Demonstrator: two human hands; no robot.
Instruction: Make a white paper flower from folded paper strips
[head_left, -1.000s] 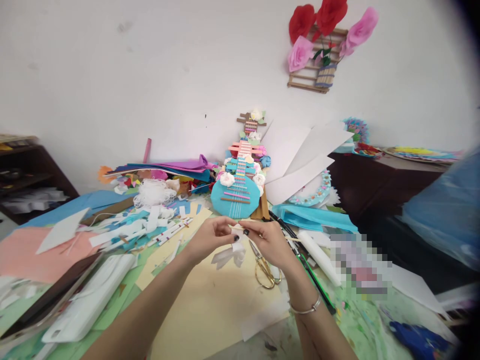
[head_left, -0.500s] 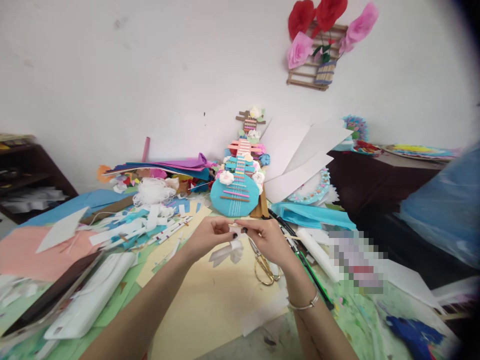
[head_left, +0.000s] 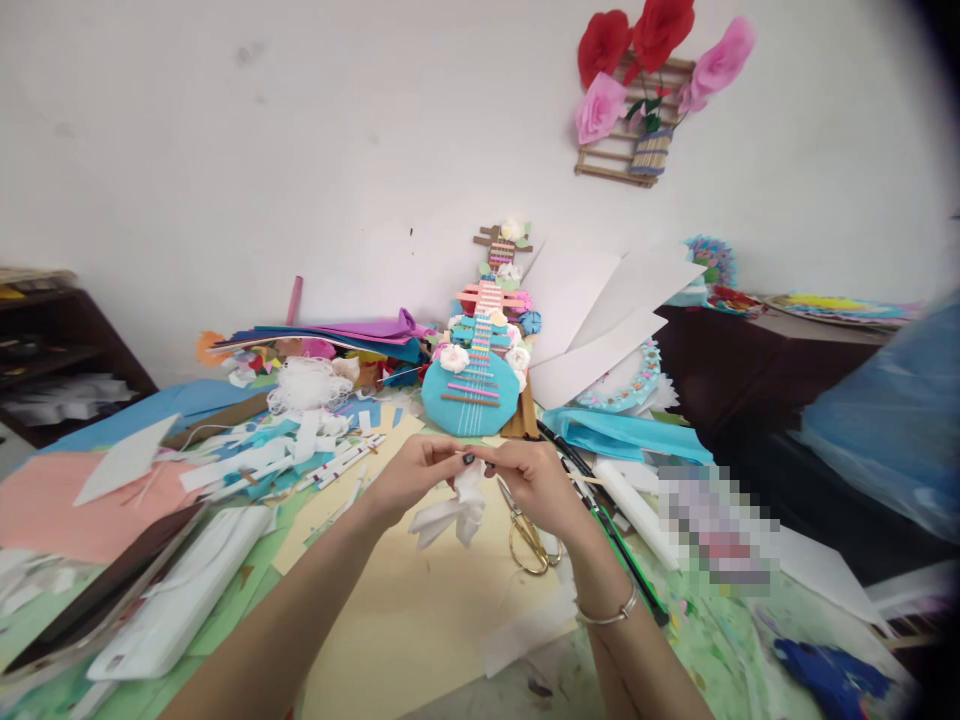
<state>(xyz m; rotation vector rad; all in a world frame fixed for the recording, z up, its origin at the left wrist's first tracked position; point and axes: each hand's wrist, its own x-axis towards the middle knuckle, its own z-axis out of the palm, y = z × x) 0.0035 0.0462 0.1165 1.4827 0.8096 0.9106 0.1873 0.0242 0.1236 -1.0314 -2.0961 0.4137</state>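
Observation:
My left hand (head_left: 417,478) and my right hand (head_left: 534,482) meet over a pale yellow sheet (head_left: 405,630). Thumbs and fingers of both pinch the upper end of a crumpled white paper strip (head_left: 459,515), which looks like crepe paper. Its loose end hangs below my left fingertips. Gold-handled scissors (head_left: 531,548) lie on the sheet just under my right hand, their blades partly covered by it. Behind the hands stands a blue paper lute (head_left: 457,405) with strings and white paper flowers. The pinched part of the strip is mostly hidden by the fingers.
To the left lie a white power-bank-like case (head_left: 187,590), a pink sheet (head_left: 64,500), paper scraps and a ball of white string (head_left: 307,385). A white roll (head_left: 637,515), folded blue paper (head_left: 630,435) and a dark blue object (head_left: 829,678) lie to the right.
The white strip has shifted slightly between my fingers, and more of it now hangs down from them. Both hands remain pinched together in nearly the same place.

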